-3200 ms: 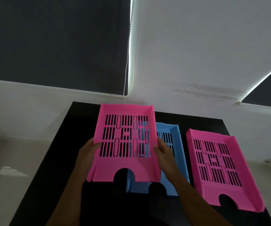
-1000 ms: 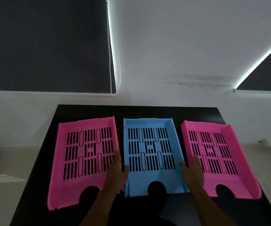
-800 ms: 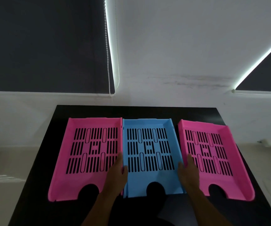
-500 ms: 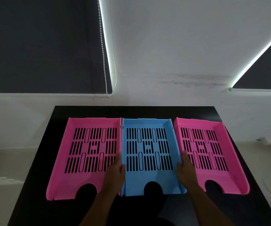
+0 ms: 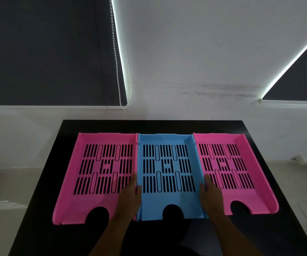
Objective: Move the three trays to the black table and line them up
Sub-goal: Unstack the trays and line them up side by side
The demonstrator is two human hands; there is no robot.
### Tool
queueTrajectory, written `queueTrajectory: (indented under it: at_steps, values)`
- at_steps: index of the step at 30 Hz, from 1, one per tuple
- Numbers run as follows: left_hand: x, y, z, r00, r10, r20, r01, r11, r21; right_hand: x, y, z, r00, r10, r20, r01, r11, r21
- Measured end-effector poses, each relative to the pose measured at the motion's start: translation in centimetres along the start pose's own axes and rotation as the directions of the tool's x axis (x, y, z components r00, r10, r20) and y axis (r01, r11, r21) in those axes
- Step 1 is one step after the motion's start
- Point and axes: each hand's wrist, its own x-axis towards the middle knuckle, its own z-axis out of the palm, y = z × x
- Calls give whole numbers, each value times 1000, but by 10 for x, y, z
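Trays lie side by side on the black table (image 5: pixel 71 237): left pink tray (image 5: pixel 101 174), blue tray (image 5: pixel 167 200), right pink tray (image 5: pixel 237 182), side walls touching, long axes pointing away from the person. Far edges look level; at the near edge the right pink tray seems to end a little farther back than the others. Left hand (image 5: pixel 129 198) rests on the left seam, right hand (image 5: pixel 210 196) on the right seam, each with loosely spread fingers, flat, gripping nothing. Any last nudge, I judge, belongs to the right hand.
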Motion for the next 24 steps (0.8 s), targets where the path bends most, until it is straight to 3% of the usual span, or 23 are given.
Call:
queueTrajectory:
  at_steps: [24]
  values:
    - [22,10,2,1000,-20,-12,20,1000,21,23,-18,-3,999,0,-42,-1,1000,-20]
